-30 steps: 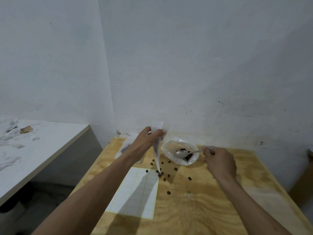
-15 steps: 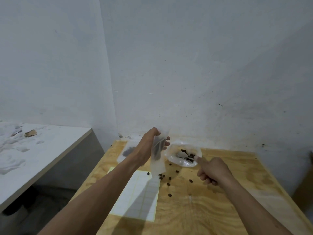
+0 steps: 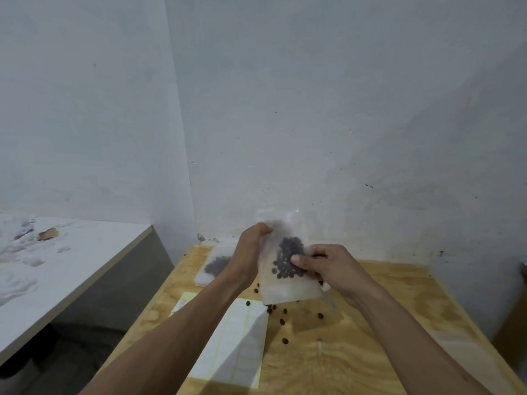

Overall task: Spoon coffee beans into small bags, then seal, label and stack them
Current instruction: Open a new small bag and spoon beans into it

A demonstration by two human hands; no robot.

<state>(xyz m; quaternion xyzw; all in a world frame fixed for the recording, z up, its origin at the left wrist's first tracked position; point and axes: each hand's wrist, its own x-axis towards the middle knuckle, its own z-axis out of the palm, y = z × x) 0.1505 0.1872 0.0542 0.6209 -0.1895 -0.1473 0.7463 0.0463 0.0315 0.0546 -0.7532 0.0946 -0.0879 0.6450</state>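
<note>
I hold a small translucent bag (image 3: 285, 286) with a cluster of dark coffee beans inside it, raised above the plywood table (image 3: 385, 337). My left hand (image 3: 251, 252) grips the bag's left edge near the top. My right hand (image 3: 322, 263) pinches its right side, thumb over the beans. The bag hides the bowl and most of the spoon; a thin handle (image 3: 328, 298) pokes out below my right hand. A white sheet of labels (image 3: 236, 346) lies flat under my left forearm. Another filled bag (image 3: 215, 265) lies at the table's far left corner.
Several loose beans (image 3: 282, 320) are scattered on the table below the held bag. A white counter (image 3: 57, 266) stands to the left across a gap. Walls close the corner right behind the table. A brown box edge (image 3: 513, 323) shows at far right.
My right hand left the spoon in the bowl and came up to the bag. The bag turned flat toward me and rose, now held by both hands.
</note>
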